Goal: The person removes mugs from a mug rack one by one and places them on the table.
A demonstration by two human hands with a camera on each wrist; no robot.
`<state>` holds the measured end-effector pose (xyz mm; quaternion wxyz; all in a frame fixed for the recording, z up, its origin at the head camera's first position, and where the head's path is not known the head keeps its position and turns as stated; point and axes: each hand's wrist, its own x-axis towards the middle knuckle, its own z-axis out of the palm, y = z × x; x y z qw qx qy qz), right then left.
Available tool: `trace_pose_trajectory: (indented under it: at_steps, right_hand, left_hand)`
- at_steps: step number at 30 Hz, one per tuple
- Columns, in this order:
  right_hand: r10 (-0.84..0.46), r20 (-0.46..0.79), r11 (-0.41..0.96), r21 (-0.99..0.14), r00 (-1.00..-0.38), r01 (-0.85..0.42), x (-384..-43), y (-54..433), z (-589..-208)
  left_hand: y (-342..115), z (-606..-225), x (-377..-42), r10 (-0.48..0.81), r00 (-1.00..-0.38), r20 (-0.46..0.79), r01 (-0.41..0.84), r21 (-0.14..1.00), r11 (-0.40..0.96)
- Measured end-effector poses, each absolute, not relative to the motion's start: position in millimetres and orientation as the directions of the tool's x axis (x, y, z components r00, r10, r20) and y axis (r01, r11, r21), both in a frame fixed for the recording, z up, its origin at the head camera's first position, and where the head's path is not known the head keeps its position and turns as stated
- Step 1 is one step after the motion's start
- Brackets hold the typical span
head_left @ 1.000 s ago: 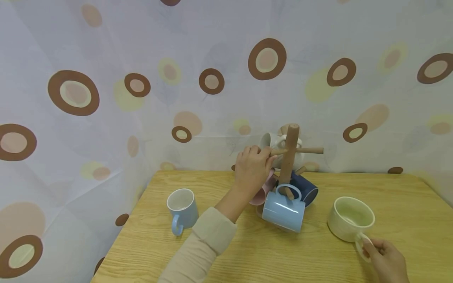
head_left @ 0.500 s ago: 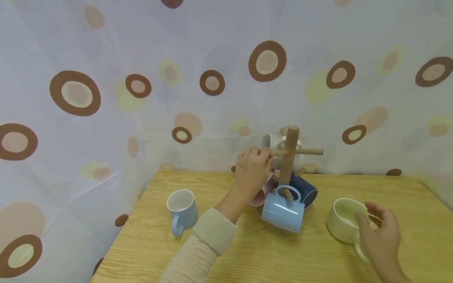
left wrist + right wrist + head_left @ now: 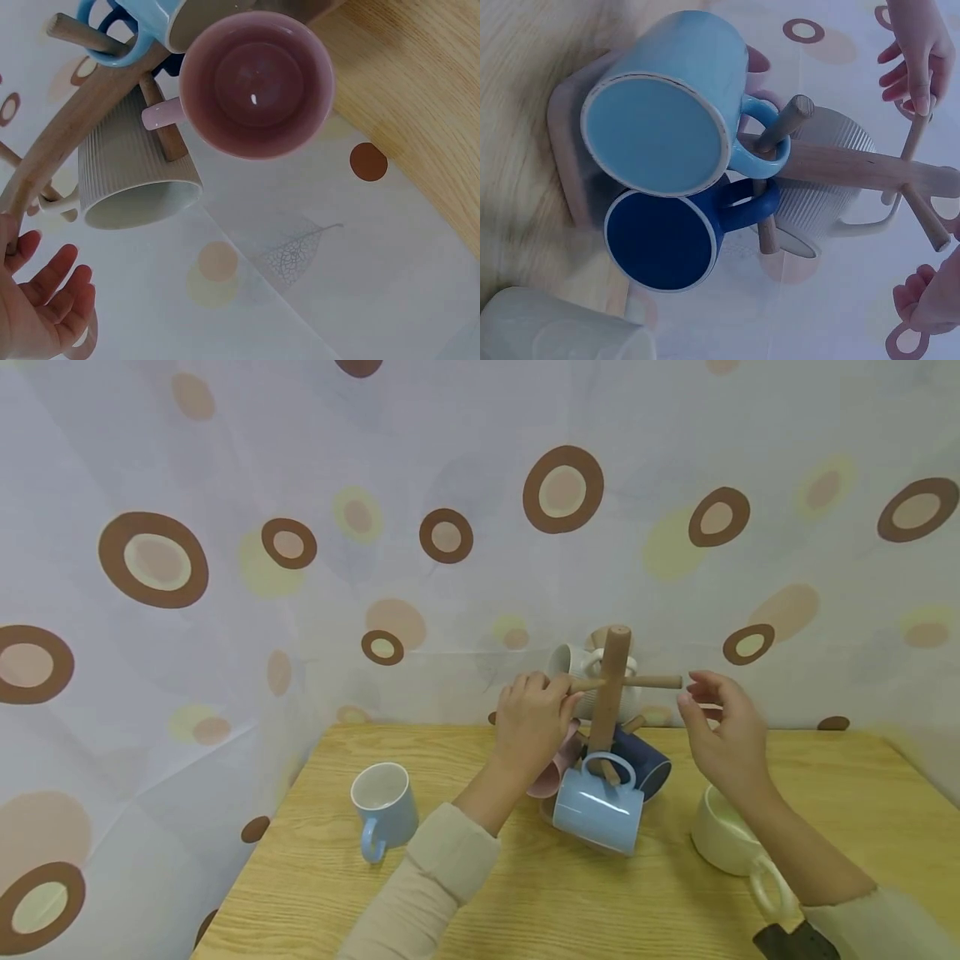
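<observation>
A wooden mug rack (image 3: 609, 714) stands at the back of the table. My left hand (image 3: 531, 714) pinches its upper left peg between thumb and fingers. My right hand (image 3: 727, 735) hovers at the tip of the upper right peg, fingers loosely bent and holding nothing. A light blue mug (image 3: 598, 810), a navy mug (image 3: 660, 240), a pink mug (image 3: 259, 86) and a white ribbed mug (image 3: 135, 161) hang from the rack by their handles. Below my right forearm, a wide cream mug (image 3: 720, 837) stands upright, partly covered by that arm.
Another light blue mug (image 3: 386, 810) stands upright on the left of the wooden table (image 3: 525, 910), its handle toward me. A patterned cloth (image 3: 465, 460) hangs behind the table. Something black (image 3: 795, 941) sits at my right wrist.
My right hand has let go of the cream mug's handle and moved up and left to the upper right peg. The left hand keeps its grip on the rack.
</observation>
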<state>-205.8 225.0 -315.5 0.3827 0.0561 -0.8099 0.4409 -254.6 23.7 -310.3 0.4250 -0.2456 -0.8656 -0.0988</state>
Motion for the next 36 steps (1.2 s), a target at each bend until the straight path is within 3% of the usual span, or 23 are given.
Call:
trace_pose_trajectory:
  at_steps: [6, 15, 21, 28, 36]
  right_hand:
    - [0.217, 0.668, 0.631, -0.652, -0.711, -0.420, -214.7, 218.1, -307.8]
    - [0.180, 0.726, 0.688, -0.575, -0.664, -0.443, -219.6, 221.7, -304.2]
    - [-0.032, 0.826, 0.792, -0.322, -0.562, -0.518, -227.9, 233.2, -306.7]
    - [-0.263, 0.863, 0.810, -0.045, -0.431, -0.584, -233.2, 243.7, -305.6]
    - [-0.420, 0.860, 0.824, 0.227, -0.291, -0.519, -237.5, 250.9, -300.9]
  left_hand:
    - [23.8, -309.8, -254.5, 0.336, -0.508, 0.793, 0.519, -0.029, 0.854]
    - [25.2, -311.3, -254.2, 0.312, -0.511, 0.801, 0.505, -0.014, 0.863]
    - [25.5, -312.3, -255.8, 0.314, -0.478, 0.820, 0.480, -0.056, 0.876]
    - [25.3, -312.6, -257.1, 0.323, -0.452, 0.832, 0.470, -0.086, 0.879]
    - [24.9, -311.5, -256.5, 0.330, -0.436, 0.838, 0.450, -0.115, 0.886]
